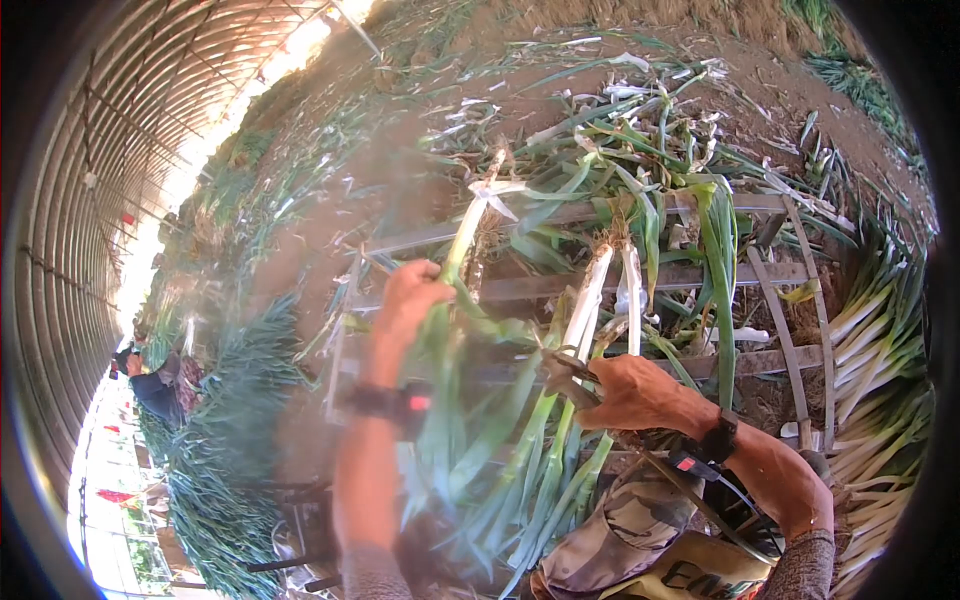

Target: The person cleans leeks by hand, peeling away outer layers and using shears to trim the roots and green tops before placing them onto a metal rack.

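Note:
My left hand [408, 298] is closed round a leek [463, 236], whose root end points up and away from me. A torn white outer layer hangs near its roots. My right hand [645, 396] is closed on a dark, narrow thing that I cannot make out, partly hidden by the fingers. Just beyond it several leeks [588, 292] lie with white stems and roots pointing away, their green leaves running down toward my lap. They rest across a slatted metal rack [545, 286]. A long green leaf [717, 285] hangs over the slats farther right.
Many trimmed leeks [875, 350] are piled along the right. Peeled leaves and scraps [640, 150] litter the soil beyond the rack. A big heap of leeks [215, 480] lies to the left, near another person [160, 392]. The arched tunnel wall [70, 260] stands at far left.

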`<action>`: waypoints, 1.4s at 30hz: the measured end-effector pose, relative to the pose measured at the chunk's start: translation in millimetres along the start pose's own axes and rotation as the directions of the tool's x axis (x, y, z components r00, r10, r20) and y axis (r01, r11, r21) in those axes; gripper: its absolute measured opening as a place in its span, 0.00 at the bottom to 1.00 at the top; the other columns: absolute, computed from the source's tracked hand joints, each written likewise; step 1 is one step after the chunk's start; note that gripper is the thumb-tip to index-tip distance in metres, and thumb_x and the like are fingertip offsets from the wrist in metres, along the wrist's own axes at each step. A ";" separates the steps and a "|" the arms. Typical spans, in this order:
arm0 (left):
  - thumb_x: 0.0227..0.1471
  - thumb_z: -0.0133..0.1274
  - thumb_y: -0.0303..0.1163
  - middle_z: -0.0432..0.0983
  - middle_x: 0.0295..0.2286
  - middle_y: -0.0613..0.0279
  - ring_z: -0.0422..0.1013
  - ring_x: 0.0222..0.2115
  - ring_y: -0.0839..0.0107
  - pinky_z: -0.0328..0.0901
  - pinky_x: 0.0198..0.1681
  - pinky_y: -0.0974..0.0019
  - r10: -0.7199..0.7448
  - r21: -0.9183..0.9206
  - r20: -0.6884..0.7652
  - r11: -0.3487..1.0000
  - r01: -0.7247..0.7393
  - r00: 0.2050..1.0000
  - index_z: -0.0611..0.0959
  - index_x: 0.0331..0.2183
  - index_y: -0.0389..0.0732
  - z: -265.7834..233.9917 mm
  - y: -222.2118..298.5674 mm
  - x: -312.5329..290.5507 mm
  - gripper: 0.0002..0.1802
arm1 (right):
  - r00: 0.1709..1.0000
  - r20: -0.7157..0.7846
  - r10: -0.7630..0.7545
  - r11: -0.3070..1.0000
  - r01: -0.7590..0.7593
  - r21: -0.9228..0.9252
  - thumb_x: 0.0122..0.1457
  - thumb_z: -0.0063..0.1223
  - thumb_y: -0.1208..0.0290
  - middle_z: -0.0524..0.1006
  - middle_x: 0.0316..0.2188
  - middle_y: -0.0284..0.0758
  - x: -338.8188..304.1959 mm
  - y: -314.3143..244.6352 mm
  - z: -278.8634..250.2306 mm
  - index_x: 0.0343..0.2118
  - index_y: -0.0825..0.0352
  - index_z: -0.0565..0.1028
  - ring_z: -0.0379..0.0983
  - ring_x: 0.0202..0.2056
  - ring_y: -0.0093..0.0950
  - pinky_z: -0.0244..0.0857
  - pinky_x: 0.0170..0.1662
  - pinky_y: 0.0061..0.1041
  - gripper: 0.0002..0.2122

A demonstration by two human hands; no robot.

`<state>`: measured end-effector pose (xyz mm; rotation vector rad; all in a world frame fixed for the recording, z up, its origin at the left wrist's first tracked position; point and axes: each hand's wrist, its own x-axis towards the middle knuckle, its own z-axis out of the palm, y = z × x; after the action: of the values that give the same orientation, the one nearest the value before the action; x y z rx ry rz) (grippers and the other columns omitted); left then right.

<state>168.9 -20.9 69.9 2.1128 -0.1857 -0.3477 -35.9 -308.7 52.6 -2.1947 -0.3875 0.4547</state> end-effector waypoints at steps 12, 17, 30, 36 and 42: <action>0.41 0.58 0.25 0.76 0.34 0.46 0.72 0.38 0.44 0.66 0.41 0.48 0.298 0.684 -0.172 0.722 -0.104 0.939 0.79 0.38 0.38 69.0 -81.8 -88.1 0.17 | 0.993 -0.058 -0.105 0.987 0.111 0.112 0.55 0.54 0.63 0.73 0.16 0.32 -23.4 -15.3 1.2 0.45 0.63 0.77 0.67 0.14 0.25 0.65 0.19 0.23 0.16; 0.43 0.56 0.22 0.72 0.39 0.40 0.69 0.40 0.41 0.65 0.43 0.46 0.349 0.680 -0.193 0.721 -0.131 0.917 0.72 0.45 0.35 100.7 -108.9 -112.0 0.23 | 0.999 0.037 0.020 0.961 -0.030 0.275 0.48 0.61 0.58 0.76 0.23 0.47 -29.6 -28.7 5.0 0.37 0.77 0.74 0.76 0.26 0.39 0.69 0.32 0.35 0.23; 0.46 0.51 0.21 0.69 0.38 0.35 0.68 0.41 0.40 0.64 0.42 0.47 0.455 0.607 -0.210 0.755 -0.250 0.865 0.67 0.49 0.30 106.8 -132.6 -135.1 0.25 | 0.952 0.303 -0.034 0.991 -0.007 0.135 0.63 0.45 0.60 0.79 0.27 0.46 -18.7 -60.9 17.2 0.45 0.74 0.72 0.81 0.31 0.32 0.77 0.32 0.30 0.19; 0.49 0.52 0.23 0.71 0.36 0.36 0.69 0.38 0.40 0.64 0.41 0.47 0.479 0.614 -0.238 0.748 -0.252 0.845 0.69 0.48 0.31 110.5 -131.2 -139.9 0.23 | 0.940 0.335 0.067 0.994 -0.092 0.061 0.62 0.45 0.61 0.78 0.25 0.43 -7.5 -51.9 23.8 0.48 0.73 0.70 0.78 0.25 0.33 0.77 0.30 0.32 0.19; 0.49 0.53 0.24 0.72 0.35 0.37 0.70 0.37 0.41 0.65 0.41 0.48 0.427 0.570 -0.262 0.792 -0.218 0.866 0.70 0.47 0.32 111.9 -127.5 -142.5 0.22 | 0.949 0.316 -0.011 0.991 -0.032 0.129 0.50 0.61 0.58 0.76 0.19 0.46 -7.3 -46.4 33.6 0.35 0.75 0.73 0.76 0.23 0.43 0.72 0.31 0.37 0.21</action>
<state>-2.4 -4.3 -69.8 2.5773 -0.4584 0.3756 -63.0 -261.1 71.2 -1.9970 -0.5024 0.8205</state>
